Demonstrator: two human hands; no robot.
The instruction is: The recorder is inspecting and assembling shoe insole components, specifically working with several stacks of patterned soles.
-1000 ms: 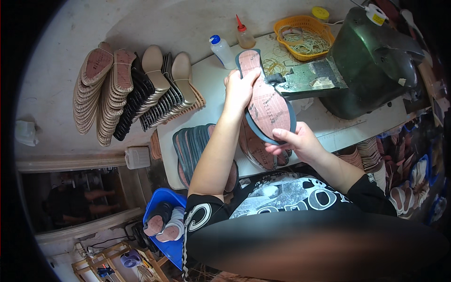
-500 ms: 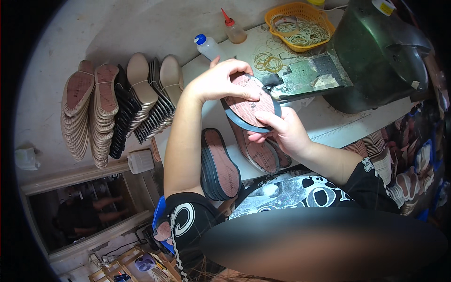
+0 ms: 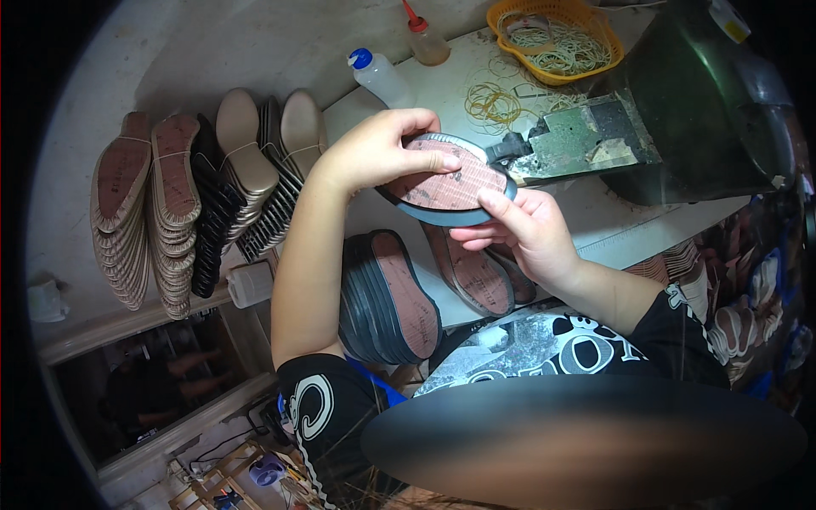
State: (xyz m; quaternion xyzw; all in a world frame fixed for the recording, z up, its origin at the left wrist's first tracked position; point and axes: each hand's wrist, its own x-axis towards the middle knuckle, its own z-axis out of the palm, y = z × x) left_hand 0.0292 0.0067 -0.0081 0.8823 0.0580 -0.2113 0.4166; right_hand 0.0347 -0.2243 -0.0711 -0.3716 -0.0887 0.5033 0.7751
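Observation:
A shoe insole [image 3: 438, 189] with a reddish-brown patterned face and a dark blue-black rim is held between both hands. My left hand [image 3: 395, 153] grips its far left side, thumb pressed on the patterned face. At its near right edge my right hand [image 3: 531, 234] pinches it, thumb on top and fingers underneath. The insole's far right edge is at the small dark head [image 3: 510, 148] of a green machine [image 3: 586, 140]; whether they touch I cannot tell. Beneath the hands, a stack of dark-edged insoles [image 3: 406, 297] and more insoles [image 3: 476, 276] lie on the white table [image 3: 612, 234].
Bundled insole stacks [image 3: 121, 195] line the left, some beige, some black. At the back stand a blue-capped bottle [image 3: 378, 76], a red-tipped bottle [image 3: 427, 42] and a yellow basket [image 3: 557, 64] of rubber bands. Loose bands [image 3: 493, 104] lie before it. More insoles [image 3: 680, 268] are piled at right.
The insole has turned in my hands, its long side now lying more level across the view. Both hands still hold it beside the machine head. The whole view has shifted slightly.

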